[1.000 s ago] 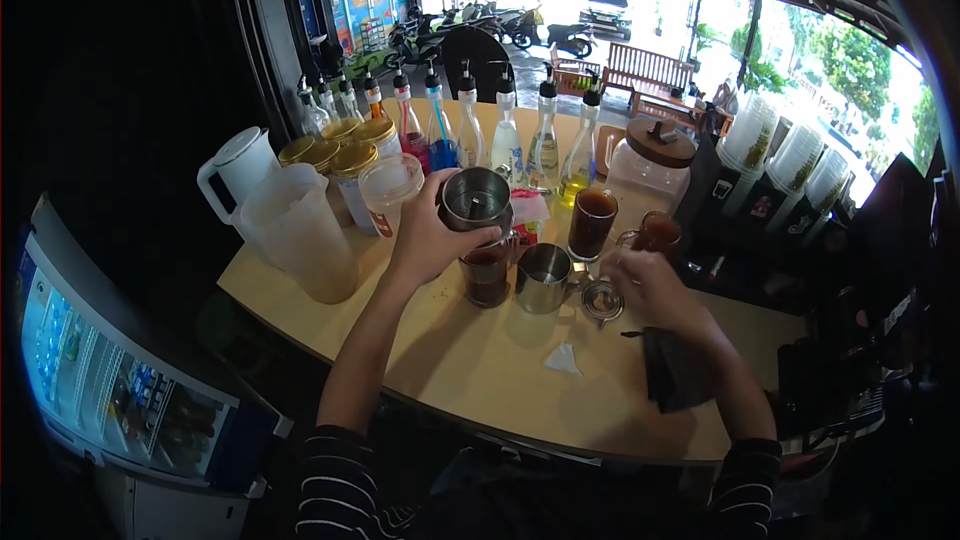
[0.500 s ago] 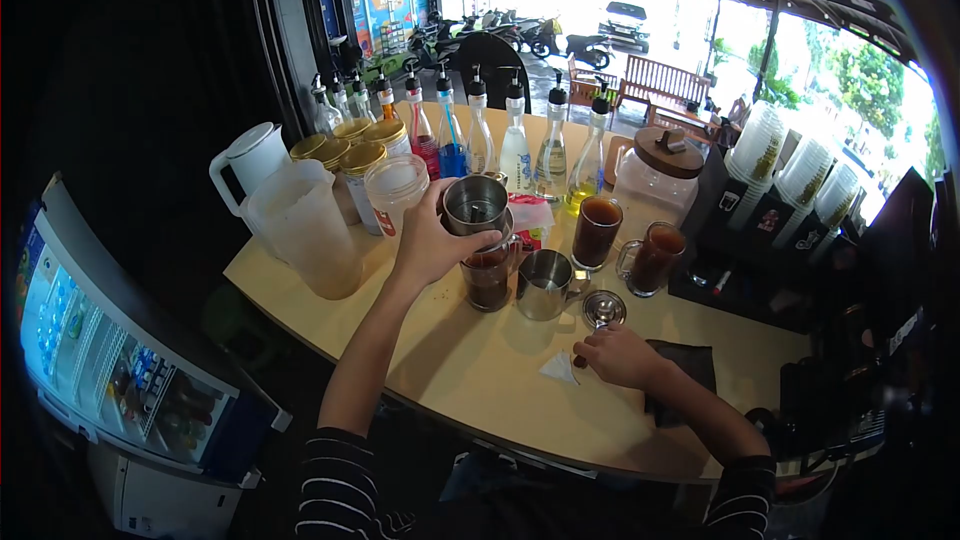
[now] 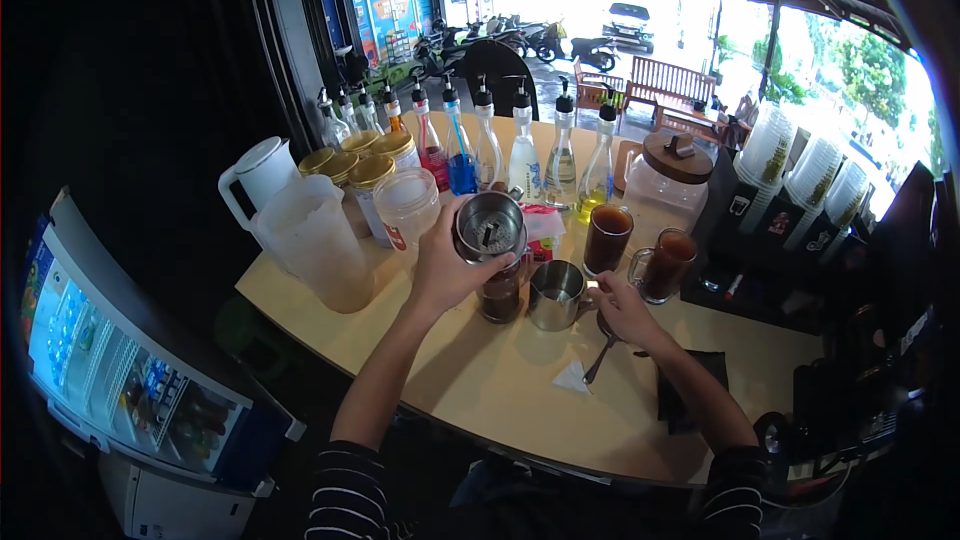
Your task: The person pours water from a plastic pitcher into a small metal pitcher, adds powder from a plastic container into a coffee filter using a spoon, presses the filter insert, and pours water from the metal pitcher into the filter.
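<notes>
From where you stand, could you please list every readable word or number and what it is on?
No text can be read for certain.
Bottle: blue print, too small.
Jar: red label, too blurred.
Cup holder: stickers, too small.
Shop front: signs, too blurred.

The lone head-worn camera looked forward and down over the table (image 3: 500, 380) from close above its near edge, the wide, bowed view reaching out to the parked motorbikes (image 3: 594, 54).
</notes>
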